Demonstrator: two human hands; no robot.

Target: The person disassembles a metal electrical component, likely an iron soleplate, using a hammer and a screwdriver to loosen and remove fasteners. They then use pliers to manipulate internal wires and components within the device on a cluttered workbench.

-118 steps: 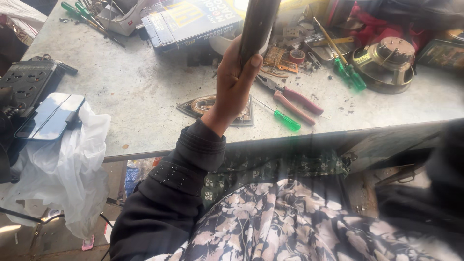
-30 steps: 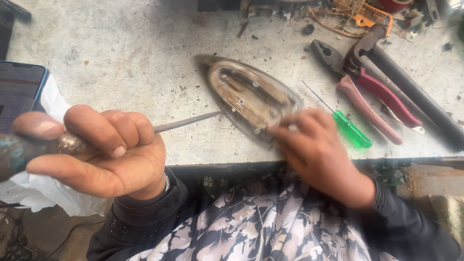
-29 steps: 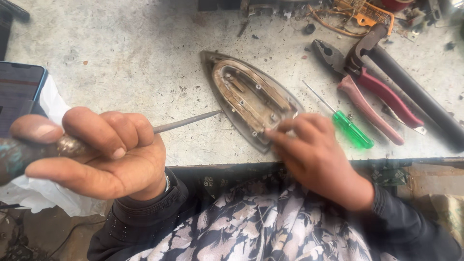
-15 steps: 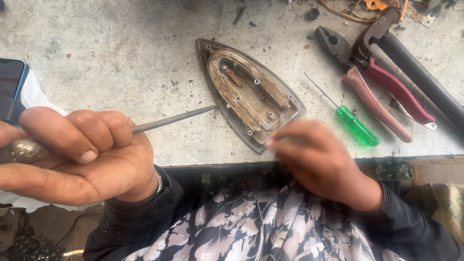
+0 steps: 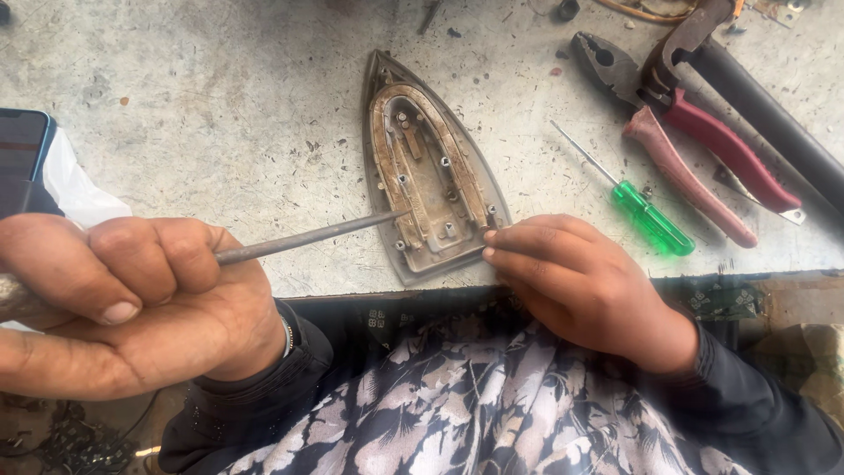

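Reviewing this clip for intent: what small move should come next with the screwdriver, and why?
Probably seat the tip into a screw on the iron soleplate: the left hand holds the long screwdriver with its tip at the plate's edge, while the right hand steadies the plate's rear corner.

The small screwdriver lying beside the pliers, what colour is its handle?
The small screwdriver has a clear green handle, seen best in the head view, with a thin metal shaft.

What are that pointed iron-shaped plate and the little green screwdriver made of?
The iron soleplate looks like cast metal, dull grey with brownish rust-like staining. The green screwdriver seems to have a translucent plastic handle, glossy, with a thin bare steel-looking shaft.
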